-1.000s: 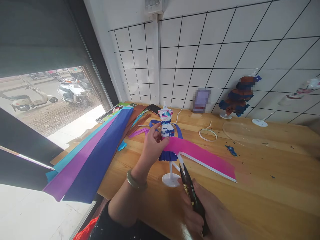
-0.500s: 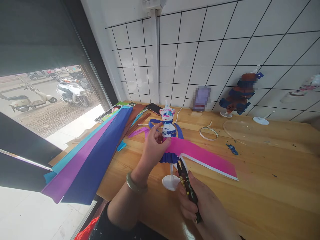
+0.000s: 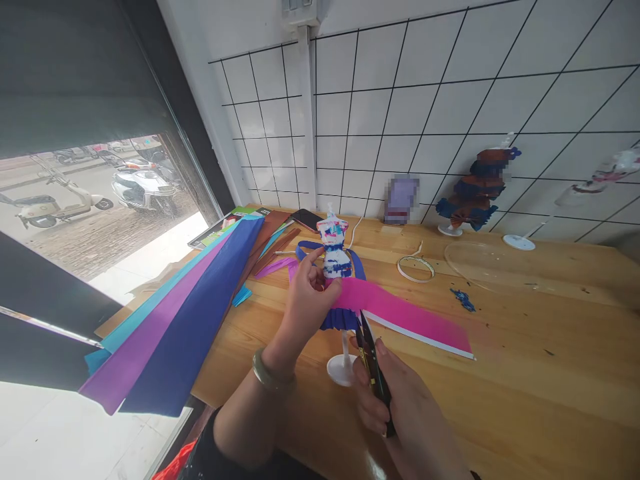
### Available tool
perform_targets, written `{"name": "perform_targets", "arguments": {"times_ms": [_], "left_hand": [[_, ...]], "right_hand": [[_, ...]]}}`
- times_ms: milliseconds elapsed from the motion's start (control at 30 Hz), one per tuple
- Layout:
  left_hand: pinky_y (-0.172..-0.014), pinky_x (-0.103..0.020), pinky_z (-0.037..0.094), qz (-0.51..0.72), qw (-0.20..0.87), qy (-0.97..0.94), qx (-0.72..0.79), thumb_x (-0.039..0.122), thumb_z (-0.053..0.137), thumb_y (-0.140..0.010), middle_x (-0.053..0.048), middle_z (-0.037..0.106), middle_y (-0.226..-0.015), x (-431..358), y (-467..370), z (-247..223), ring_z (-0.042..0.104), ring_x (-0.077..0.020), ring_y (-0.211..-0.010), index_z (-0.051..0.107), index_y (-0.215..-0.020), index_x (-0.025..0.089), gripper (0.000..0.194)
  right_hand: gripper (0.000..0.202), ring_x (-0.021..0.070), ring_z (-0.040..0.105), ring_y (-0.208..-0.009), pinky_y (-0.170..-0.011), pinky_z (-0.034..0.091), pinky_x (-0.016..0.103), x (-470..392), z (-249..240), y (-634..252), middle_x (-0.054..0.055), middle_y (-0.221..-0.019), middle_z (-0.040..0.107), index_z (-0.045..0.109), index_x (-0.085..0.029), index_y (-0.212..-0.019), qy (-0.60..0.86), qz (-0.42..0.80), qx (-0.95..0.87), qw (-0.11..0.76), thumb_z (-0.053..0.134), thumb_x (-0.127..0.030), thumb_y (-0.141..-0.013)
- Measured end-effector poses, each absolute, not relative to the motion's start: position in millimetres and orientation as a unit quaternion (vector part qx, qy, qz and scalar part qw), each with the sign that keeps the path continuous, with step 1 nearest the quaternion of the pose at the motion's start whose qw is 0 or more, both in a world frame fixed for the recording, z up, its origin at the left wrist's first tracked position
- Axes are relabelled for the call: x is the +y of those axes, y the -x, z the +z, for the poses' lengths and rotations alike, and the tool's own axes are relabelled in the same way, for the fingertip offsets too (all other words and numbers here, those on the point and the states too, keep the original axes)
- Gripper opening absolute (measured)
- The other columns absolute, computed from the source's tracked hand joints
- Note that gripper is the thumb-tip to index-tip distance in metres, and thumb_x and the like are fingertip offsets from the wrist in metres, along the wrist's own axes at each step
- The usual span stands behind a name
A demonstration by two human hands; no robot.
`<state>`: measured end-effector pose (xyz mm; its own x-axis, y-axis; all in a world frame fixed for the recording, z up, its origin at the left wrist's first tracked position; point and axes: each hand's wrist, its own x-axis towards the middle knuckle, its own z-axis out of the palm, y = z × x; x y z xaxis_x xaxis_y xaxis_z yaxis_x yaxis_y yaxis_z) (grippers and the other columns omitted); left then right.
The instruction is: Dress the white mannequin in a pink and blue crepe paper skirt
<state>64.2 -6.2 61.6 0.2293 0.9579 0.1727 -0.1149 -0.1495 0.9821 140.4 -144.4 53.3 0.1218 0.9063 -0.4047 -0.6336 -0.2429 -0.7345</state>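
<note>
A small white mannequin (image 3: 336,259) with pink and blue patches stands upright on a round white base (image 3: 342,370). Pleated blue paper (image 3: 340,319) forms a skirt round its lower part. My left hand (image 3: 311,293), a bracelet at the wrist, pinches the left end of a pink strip (image 3: 410,313) with a white lower edge against the mannequin's waist. The strip stretches off to the right over the table. My right hand (image 3: 395,400) is wrapped round black snips (image 3: 373,367), whose blade tips touch the strip's lower edge beside the skirt.
Long blue, purple and teal sheets (image 3: 175,320) lie at the left. Behind are a phone (image 3: 307,219), a measuring tape roll (image 3: 416,268) and blue scraps (image 3: 463,299). A dressed figure (image 3: 475,190) stands by the tiled wall, near another white stand (image 3: 519,242).
The view has shifted slightly. The snips' blades look closer together at the strip's edge. My left hand keeps its pinch on the strip.
</note>
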Motion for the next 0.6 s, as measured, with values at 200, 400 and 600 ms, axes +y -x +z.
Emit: {"name": "perform_targets", "arguments": {"times_ms": [200,400,600], "left_hand": [[-0.06,-0.021,0.038,0.501,0.515,-0.589,0.369,0.02,0.062,-0.069,0.003,0.056,-0.07,-4.2,-62.5,54.4,0.051,-0.0089,-0.064,0.045,-0.124,0.017,0.058],[-0.062,-0.021,0.039,0.502,0.508,-0.594,0.372,0.02,0.061,-0.07,0.002,0.056,-0.073,-4.3,-62.1,52.7,0.051,-0.0097,-0.066,0.045,-0.124,0.017,0.056],[-0.06,-0.021,0.037,0.506,0.491,-0.597,0.383,0.02,0.063,-0.069,0.004,0.051,-0.067,-5.5,-62.0,54.0,0.047,-0.0089,-0.062,0.048,-0.122,0.018,0.056]], "right_hand": [[0.036,0.0027,0.021,-0.043,-0.042,0.016,0.021,-141.2,47.1,-139.9,-0.004,-0.064,0.043,0.056,-0.018,-0.085,0.455,0.639,-0.163,0.599,0.049,-0.053,-0.083],[0.036,0.0023,0.02,-0.042,-0.041,0.015,0.02,-142.1,45.7,-138.6,-0.005,-0.063,0.045,0.056,-0.019,-0.087,0.46,0.632,-0.15,0.605,0.054,-0.054,-0.08],[0.039,0.0025,0.021,-0.042,-0.041,0.016,0.021,-144.2,48.0,-138.0,-0.004,-0.063,0.046,0.058,-0.018,-0.092,0.475,0.605,-0.149,0.621,0.057,-0.054,-0.077]]}}
